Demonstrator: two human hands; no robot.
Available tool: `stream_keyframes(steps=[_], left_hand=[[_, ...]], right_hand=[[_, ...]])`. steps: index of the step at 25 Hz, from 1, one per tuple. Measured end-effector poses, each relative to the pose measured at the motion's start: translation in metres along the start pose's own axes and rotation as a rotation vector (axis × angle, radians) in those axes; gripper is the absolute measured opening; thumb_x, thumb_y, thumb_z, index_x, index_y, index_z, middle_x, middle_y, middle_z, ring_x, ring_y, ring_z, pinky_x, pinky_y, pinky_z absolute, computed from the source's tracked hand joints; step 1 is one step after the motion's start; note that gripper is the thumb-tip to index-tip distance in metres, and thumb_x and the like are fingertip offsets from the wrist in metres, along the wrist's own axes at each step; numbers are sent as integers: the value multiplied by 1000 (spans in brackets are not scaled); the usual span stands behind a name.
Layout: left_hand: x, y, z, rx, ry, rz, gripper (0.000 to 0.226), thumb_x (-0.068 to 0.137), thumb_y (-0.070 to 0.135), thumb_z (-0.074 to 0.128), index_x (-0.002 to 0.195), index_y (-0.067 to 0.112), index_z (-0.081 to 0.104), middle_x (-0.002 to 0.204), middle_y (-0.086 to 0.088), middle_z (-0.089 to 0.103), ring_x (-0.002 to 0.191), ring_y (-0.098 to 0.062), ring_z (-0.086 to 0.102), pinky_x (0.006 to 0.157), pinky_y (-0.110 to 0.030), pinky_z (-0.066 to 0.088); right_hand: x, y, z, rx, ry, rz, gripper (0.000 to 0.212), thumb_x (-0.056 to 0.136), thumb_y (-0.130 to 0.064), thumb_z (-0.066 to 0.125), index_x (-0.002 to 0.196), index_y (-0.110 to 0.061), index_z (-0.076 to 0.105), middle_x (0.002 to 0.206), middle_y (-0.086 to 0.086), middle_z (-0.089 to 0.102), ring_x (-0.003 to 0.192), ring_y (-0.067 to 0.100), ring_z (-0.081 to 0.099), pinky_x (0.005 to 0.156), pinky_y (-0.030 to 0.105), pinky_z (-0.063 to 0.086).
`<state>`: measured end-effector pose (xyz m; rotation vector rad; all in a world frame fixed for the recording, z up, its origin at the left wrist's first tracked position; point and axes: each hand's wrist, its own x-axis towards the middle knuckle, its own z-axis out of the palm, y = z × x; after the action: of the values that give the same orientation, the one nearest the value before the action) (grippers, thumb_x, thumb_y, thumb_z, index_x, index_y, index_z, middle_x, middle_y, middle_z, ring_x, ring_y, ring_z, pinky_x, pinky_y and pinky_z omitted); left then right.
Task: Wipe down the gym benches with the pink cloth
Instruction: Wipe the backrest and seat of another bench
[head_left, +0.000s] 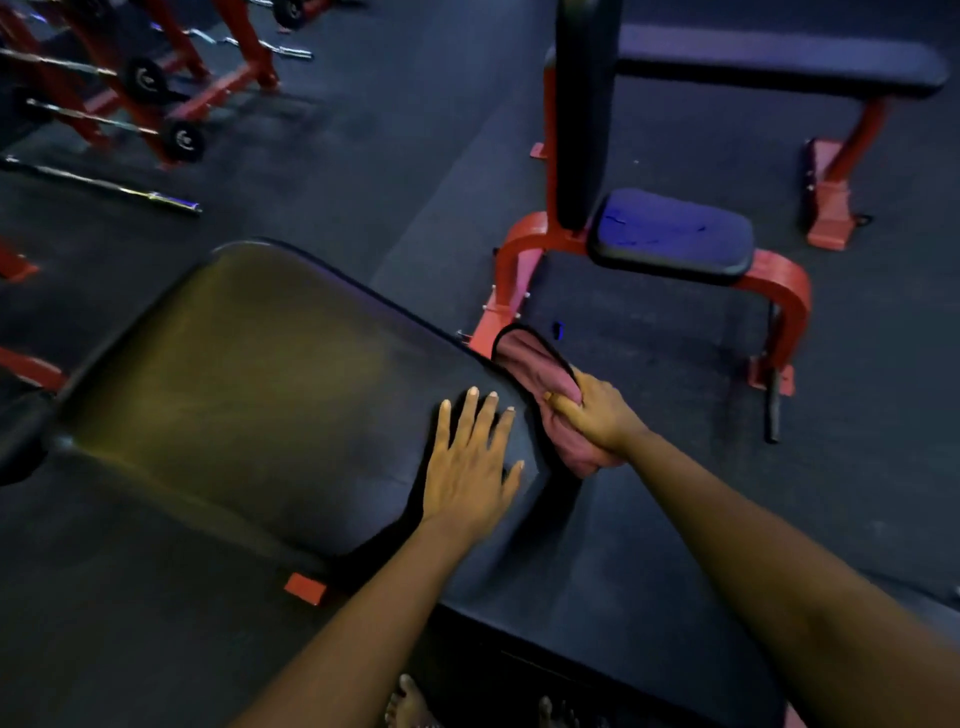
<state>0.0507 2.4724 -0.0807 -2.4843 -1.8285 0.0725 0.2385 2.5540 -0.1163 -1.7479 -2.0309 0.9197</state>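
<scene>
A person's left hand (470, 457) lay flat, fingers spread and straight, on the near corner of a broad black vinyl bench pad (260, 374). The pad's smooth, rounded-cornered surface caught a dull yellowish sheen. The right hand (592, 410) curled tightly around a soft pink cloth with a dark stitched border (530, 358). The cloth was bunched into thick folds and held against the pad's right edge, just beside the left hand. Part of it stood up past the knuckles in a rounded loop, and the rest bulged out below the fist.

Beyond the cloth stood a second bench with a small padded black seat (672, 234), its cover creased and lit blue. A tall upright black back pad (584, 114) rose behind that seat, and a curved red-painted steel frame (779, 291) carried both. A long flat black bench on red legs (779, 62) stood further back. At upper left, chrome barbells with small black plates (145, 78) rested on red racks. Dark, matte rubber flooring (415, 130) ran beneath everything, and bare toes (410, 706) showed at the bottom edge.
</scene>
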Motion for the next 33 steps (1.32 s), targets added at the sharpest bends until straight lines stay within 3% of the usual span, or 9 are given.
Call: stream_keyframes(steps=[4, 9, 12, 17, 21, 24, 26, 30, 33], left_hand=[[10, 55, 23, 59, -78, 160, 60, 80, 49, 37, 126, 16, 58, 132, -7, 57, 127, -27, 48, 112, -52, 24], [6, 104, 49, 75, -197, 265, 65, 85, 51, 31, 137, 15, 45, 145, -9, 42, 137, -28, 34, 116, -52, 7], [1, 108, 60, 89, -194, 263, 68, 85, 50, 23, 139, 13, 43, 147, -13, 38, 138, -30, 32, 112, -49, 12], [3, 111, 62, 79, -191, 264, 67, 85, 50, 27, 137, 12, 45, 145, -15, 41, 137, -32, 35, 109, -51, 19], [2, 111, 63, 71, -198, 274, 67, 86, 49, 27, 140, 11, 40, 147, -16, 37, 138, -33, 31, 109, -51, 18], [3, 114, 58, 42, -172, 255, 67, 83, 49, 32, 136, 12, 45, 145, -15, 41, 136, -33, 35, 110, -52, 17], [9, 131, 54, -9, -160, 237, 66, 81, 47, 41, 137, 13, 44, 145, -13, 41, 138, -33, 32, 115, -53, 12], [27, 195, 73, -31, -310, 501, 67, 95, 42, 36, 149, 14, 8, 158, -8, 3, 146, -26, -6, 113, -46, -14], [37, 224, 95, 23, -329, 647, 66, 97, 41, 33, 149, 13, 3, 158, -11, 0, 145, -26, -9, 108, -44, -21]], right_hand=[[-32, 58, -1, 23, -3, 130, 63, 87, -44, 46, 143, -17, 33, 133, 18, 51, 118, 37, 51, 95, 39, 39], [-62, 101, -1, 45, -35, 178, 69, 88, -45, 47, 147, -19, 23, 139, 15, 44, 122, 34, 48, 99, 39, 39], [-77, 130, -7, 39, -71, 238, 73, 85, -49, 44, 148, -20, 21, 139, 14, 42, 122, 34, 47, 101, 39, 39], [-87, 172, -23, 11, -133, 355, 60, 92, -34, 52, 146, -23, 27, 140, 16, 44, 126, 34, 45, 104, 37, 35], [-54, 142, -18, 10, -149, 295, 64, 82, -68, 43, 140, -44, 29, 144, 5, 40, 131, 30, 39, 108, 49, 31], [-61, 137, -3, -63, -63, 374, 67, 85, -69, 36, 143, -36, 29, 147, 5, 37, 132, 30, 38, 105, 49, 30], [-69, 155, -3, -28, -5, 436, 66, 89, -63, 37, 144, -28, 31, 147, 6, 39, 132, 29, 40, 105, 44, 32], [-89, 194, 0, 22, 76, 478, 58, 90, -55, 46, 139, -25, 43, 141, 6, 48, 126, 29, 46, 101, 39, 36], [-108, 228, 2, 53, 150, 543, 56, 89, -51, 51, 136, -21, 47, 139, 7, 50, 124, 30, 48, 99, 39, 38]])
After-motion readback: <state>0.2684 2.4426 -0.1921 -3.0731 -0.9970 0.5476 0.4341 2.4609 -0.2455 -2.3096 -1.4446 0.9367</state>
